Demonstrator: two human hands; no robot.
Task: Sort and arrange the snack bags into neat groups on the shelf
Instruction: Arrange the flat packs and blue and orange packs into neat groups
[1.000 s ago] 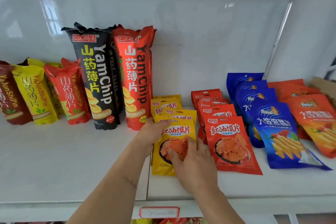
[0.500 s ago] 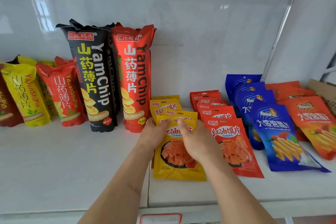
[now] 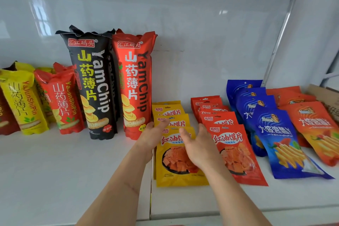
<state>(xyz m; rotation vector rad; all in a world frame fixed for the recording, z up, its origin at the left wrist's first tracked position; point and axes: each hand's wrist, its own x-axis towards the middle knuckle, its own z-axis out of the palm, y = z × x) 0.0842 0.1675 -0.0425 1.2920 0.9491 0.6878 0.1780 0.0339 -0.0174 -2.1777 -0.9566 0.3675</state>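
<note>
Snack bags lie in rows on a white shelf (image 3: 55, 180). A stack of yellow flat bags (image 3: 176, 176) lies at the centre, with a stack of red flat bags (image 3: 236, 152) to its right. My left hand (image 3: 152, 135) hovers at the yellow stack's left edge, fingers apart, holding nothing. My right hand (image 3: 198, 145) is over the front yellow bag, palm turned inward, fingers apart. Blue bags (image 3: 278, 137) and orange bags (image 3: 317, 126) lie further right. Tall black YamChip bag (image 3: 93, 86) and tall red YamChip bag (image 3: 135, 82) stand behind my left hand.
Small red bags (image 3: 60, 102), yellow bags (image 3: 22, 101) and a dark red bag (image 3: 5, 121) stand at the far left. A cardboard box (image 3: 328, 101) sits at the far right. A seam (image 3: 151, 189) splits the shelf below my left arm.
Both hands have let go of the front yellow bag and lifted off it, fingers spreading. The bag now lies flat and squared on its stack.
</note>
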